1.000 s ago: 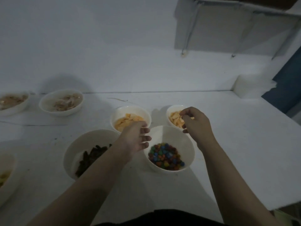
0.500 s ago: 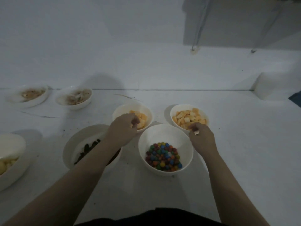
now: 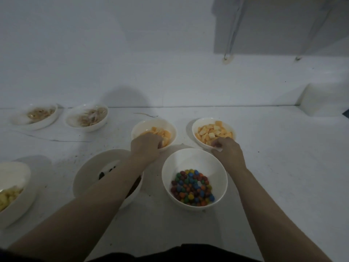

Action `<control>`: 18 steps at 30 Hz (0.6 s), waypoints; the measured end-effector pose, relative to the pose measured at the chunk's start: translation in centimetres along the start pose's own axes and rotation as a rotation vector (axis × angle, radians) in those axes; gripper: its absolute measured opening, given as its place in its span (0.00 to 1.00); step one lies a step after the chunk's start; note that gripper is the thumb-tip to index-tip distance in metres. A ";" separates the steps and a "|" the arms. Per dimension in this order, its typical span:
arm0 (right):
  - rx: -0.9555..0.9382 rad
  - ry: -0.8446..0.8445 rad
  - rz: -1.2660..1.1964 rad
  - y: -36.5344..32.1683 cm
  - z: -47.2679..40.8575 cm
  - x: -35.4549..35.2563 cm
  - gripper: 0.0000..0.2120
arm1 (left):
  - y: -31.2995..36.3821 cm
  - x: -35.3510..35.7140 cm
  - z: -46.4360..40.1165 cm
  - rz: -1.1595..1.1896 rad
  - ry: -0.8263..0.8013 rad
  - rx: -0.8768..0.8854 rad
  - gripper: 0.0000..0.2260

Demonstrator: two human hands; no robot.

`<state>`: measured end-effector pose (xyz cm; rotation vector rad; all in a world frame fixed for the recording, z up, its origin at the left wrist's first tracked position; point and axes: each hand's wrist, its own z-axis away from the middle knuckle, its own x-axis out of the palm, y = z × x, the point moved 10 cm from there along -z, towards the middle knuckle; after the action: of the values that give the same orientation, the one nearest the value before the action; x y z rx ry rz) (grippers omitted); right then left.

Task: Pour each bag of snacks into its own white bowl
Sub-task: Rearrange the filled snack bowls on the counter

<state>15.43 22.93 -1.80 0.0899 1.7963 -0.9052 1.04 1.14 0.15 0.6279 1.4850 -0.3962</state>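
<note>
- We are seeing seven white bowls sitting on the white desk (image 3: 283, 176); no snack bags are showing.
- The candy bowl (image 3: 194, 161), holding multicoloured round candies, is sitting nearest us, between our two forearms.
- Our left hand (image 3: 145, 146) is curling over the near rim of the left orange-snack bowl (image 3: 143, 125), fingers bent down among the orange pieces; we cannot tell whether they are gripping any.
- Our right hand (image 3: 226, 150) is resting at the near rim of the right orange-snack bowl (image 3: 200, 123), fingers pinched together on a small pale piece (image 3: 218, 149).
- Our left forearm is crossing above the dark-snack bowl (image 3: 88, 171).
- Two shallow bowls (image 3: 86, 120) of pale brown snacks are sitting far left, and a bowl of yellow pieces (image 3: 17, 197) is sitting at the left edge.
</note>
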 end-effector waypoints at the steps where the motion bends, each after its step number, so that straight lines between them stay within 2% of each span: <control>1: -0.009 -0.010 -0.001 -0.4 -0.7 0.3 0.07 | -0.3 -0.1 -0.5 -0.006 0.015 -0.006 0.07; 9: -0.034 -0.086 0.049 -3.2 -6.4 2.7 0.04 | -3.4 -0.5 -4.8 -0.025 0.023 -0.080 0.10; 18: -0.049 -0.078 0.153 -5.3 -10.3 4.6 0.07 | -6.3 -0.5 -8.2 -0.013 0.088 -0.135 0.11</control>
<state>2.97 23.92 -1.43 0.1567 1.7132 -0.7456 -9.33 1.17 -0.07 0.5342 1.5862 -0.2783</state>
